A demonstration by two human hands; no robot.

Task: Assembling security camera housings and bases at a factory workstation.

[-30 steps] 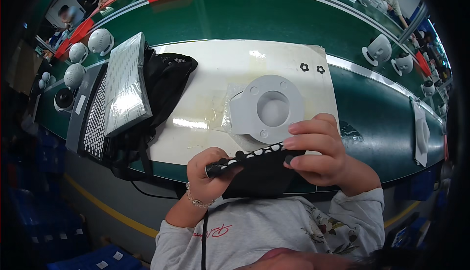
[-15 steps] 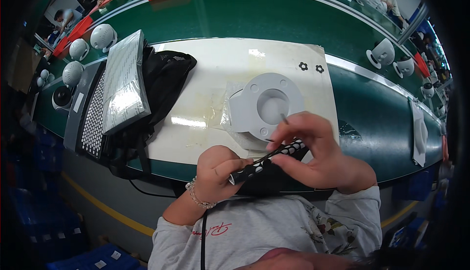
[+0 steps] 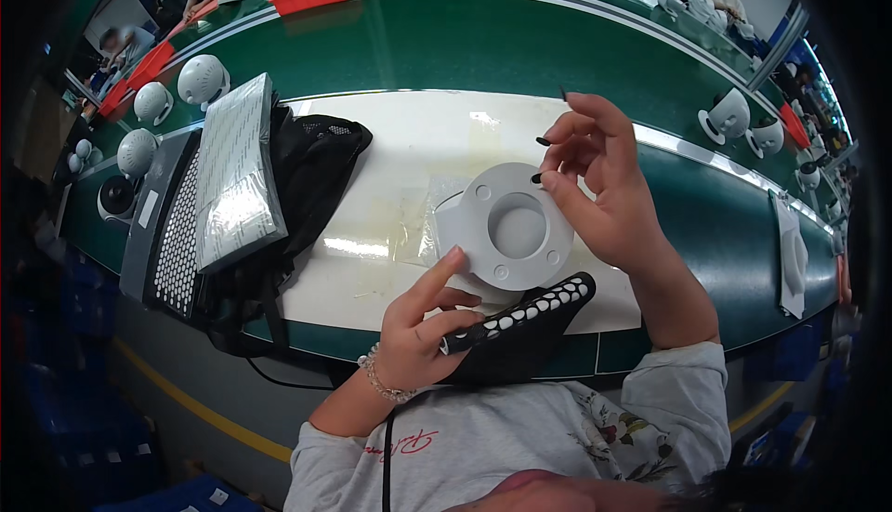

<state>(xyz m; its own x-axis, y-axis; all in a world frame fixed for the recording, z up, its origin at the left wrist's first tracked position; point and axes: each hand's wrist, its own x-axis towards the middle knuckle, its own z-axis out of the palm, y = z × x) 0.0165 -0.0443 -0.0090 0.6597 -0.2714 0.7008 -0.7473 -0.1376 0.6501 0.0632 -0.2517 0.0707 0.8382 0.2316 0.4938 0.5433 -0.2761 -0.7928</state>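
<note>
White domed devices (image 3: 137,152) stand at the far left of the green table (image 3: 446,43), beside a dark panel (image 3: 153,219) whose white label (image 3: 148,209) is too small to read. A perforated sheet (image 3: 174,275), a silver packet (image 3: 240,177) with faint, illegible print and a black bag (image 3: 321,164) lie next to it.

The left hand (image 3: 415,331) grips a black sheet (image 3: 530,312) dotted with white circles between thumb and curled fingers, its index finger now extended to the lower left edge of a pale gray ring part (image 3: 476,224); half a second ago, that finger is folded at the sheet. Red script (image 3: 400,442) crosses the gray shirt (image 3: 520,428) below.

The ring part lies flat on a white board (image 3: 367,224) at the table's center, much as before. The right hand (image 3: 609,187), then working at the sheet, is now raised over the ring's upper right, wrist bent, fingers spread and half curled, small black pieces (image 3: 536,178) at the tips of thumb and two fingers. The thumb's piece is at the rim; contact cannot be told.
</note>
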